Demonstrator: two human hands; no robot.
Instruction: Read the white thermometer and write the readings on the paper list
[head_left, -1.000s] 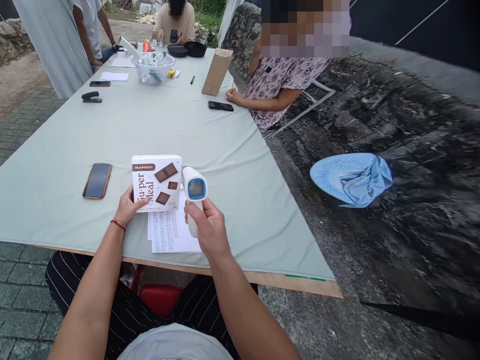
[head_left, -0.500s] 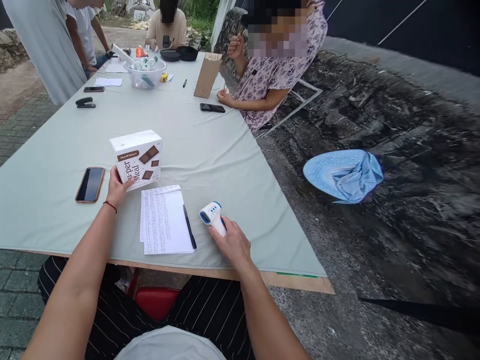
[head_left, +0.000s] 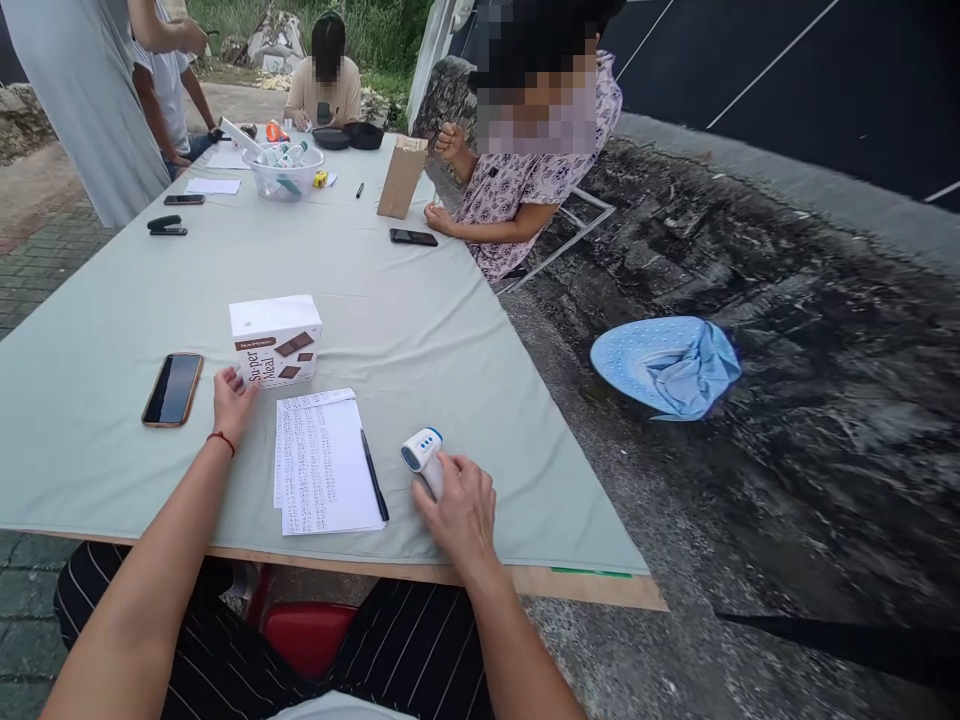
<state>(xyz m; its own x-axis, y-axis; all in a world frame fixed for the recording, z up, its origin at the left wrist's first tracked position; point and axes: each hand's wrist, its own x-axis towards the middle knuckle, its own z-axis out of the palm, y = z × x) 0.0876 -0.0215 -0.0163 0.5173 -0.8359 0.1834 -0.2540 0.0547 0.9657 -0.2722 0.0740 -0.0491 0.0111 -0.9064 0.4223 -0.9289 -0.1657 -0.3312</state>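
A white box (head_left: 279, 355) printed with chocolate pieces and "Super Meal" stands upright on the table. My left hand (head_left: 235, 400) is at its lower left corner, fingers loosely apart and at most touching the carton. In my right hand (head_left: 459, 505) is a white and blue infrared thermometer (head_left: 424, 455), its head pointing left and its handle partly hidden by my fingers. Handwritten sheets of paper (head_left: 319, 465) lie between my hands, with a black pen (head_left: 373, 475) along their right edge. A phone (head_left: 172, 389) lies left of my left hand.
Farther back are a stapler (head_left: 166, 226), a clear bowl (head_left: 281, 180) of bottles, a cardboard piece (head_left: 403, 178) and another phone (head_left: 413, 237). One person (head_left: 517, 195) sits at the right side; others are at the far end. A blue hat (head_left: 667, 365) lies beyond the table's right edge.
The box has come down from a tilted hold to stand on the table, and my left hand's grip on it has loosened. My right hand keeps the thermometer. The view has shifted slightly.
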